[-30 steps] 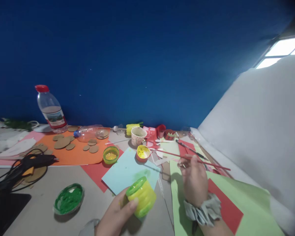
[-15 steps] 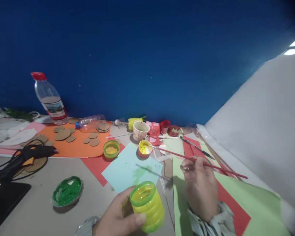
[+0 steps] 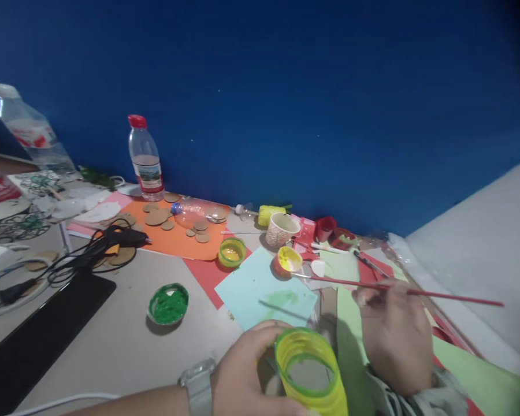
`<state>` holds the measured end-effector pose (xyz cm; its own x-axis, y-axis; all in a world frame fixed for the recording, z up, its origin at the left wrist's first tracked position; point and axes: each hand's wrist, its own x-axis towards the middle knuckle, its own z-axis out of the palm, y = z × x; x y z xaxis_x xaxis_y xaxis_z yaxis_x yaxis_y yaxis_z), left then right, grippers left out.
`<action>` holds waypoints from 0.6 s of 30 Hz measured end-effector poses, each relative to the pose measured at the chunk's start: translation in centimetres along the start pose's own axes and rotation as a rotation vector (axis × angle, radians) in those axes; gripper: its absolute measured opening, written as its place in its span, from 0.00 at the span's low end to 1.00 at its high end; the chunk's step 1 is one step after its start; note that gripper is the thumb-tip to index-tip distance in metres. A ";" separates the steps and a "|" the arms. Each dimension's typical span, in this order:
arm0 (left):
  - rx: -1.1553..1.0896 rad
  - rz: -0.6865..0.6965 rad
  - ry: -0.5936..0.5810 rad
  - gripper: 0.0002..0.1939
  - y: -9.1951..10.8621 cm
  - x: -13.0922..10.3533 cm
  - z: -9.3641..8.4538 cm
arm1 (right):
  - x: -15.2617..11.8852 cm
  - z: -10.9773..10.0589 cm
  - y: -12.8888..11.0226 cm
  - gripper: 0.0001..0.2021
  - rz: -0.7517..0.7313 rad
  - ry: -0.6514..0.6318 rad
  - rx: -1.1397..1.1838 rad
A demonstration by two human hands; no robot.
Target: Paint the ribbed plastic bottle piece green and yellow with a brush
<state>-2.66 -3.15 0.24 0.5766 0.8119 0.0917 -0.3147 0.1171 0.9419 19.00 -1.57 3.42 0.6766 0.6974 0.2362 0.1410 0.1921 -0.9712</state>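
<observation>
My left hand (image 3: 251, 370), with a watch at the wrist, is wrapped round a yellow ribbed cup (image 3: 325, 398) with a green rim, its open top tilted toward me. In my right hand (image 3: 396, 338) is a long red paintbrush (image 3: 351, 282), pinched near its middle. The brush tip lies at the near edge of a small cup of yellow paint (image 3: 289, 259). Under the brush is a light blue sheet (image 3: 247, 289) with a green smear. Left of it sit a small yellow-green dish (image 3: 231, 252) and a dish of green paint (image 3: 169, 304).
A patterned paper cup (image 3: 282, 230) and red pieces stand near the blue wall. Cardboard discs lie on orange paper (image 3: 186, 245) beside a glue gun (image 3: 130, 236). Bottles (image 3: 146, 167) stand at the back left. A black flat object (image 3: 47, 341) lies at the left.
The view has turned left, bringing more bottles and cords in. The yellow cup now tips its opening toward me. The brush tip has moved from inside the yellow paint cup to its near edge.
</observation>
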 end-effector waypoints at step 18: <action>0.153 0.393 0.035 0.19 -1.6 0.1 -0.6 | -0.5 15.7 -2.4 0.15 -0.083 -0.941 0.334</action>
<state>-2.50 -2.94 -1.46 0.4081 0.7971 0.4450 -0.3883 -0.2896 0.8748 6.94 8.48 6.12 -0.1941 0.9079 0.3715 -0.1461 0.3478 -0.9261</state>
